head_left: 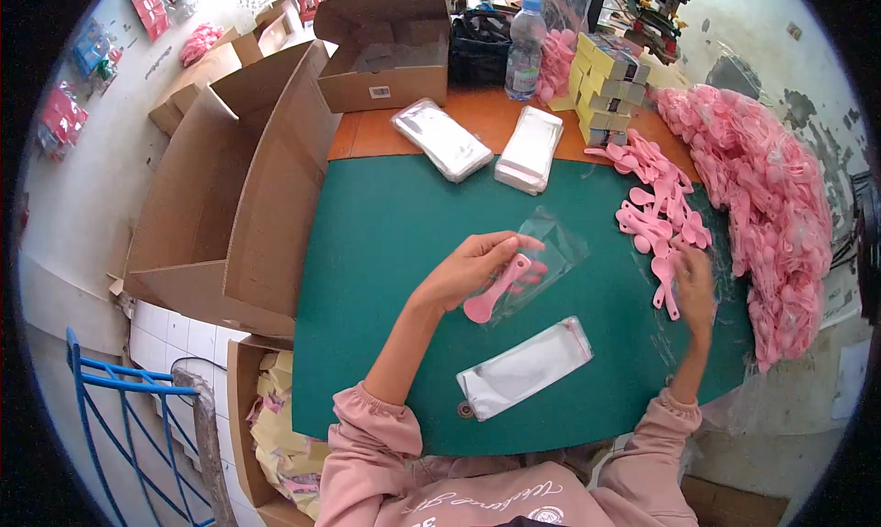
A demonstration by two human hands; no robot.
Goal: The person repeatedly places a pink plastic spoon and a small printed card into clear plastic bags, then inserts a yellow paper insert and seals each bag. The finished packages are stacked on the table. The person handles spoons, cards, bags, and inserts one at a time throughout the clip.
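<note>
My left hand [484,263] is closed over the green table top, pinching a clear plastic bag [558,252] together with a pink spoon [496,293]. The spoon's bowl hangs toward the lower left; I cannot tell whether it is inside the bag. My right hand [695,287] is at the near edge of a loose pile of pink spoons [648,229], fingertips among them, slightly blurred. One pink spoon [665,287] lies right beside its fingers. Nearer to me, a stack of clear bags [525,369] lies flat on the green top [385,252].
Two more bag stacks [442,140] [529,149] lie at the back. Behind them stand a water bottle [524,55] and stacked yellow packs [606,87]. A large bag of pink spoons [762,197] lines the right edge. Cardboard boxes [275,178] [344,94] stand at left and back.
</note>
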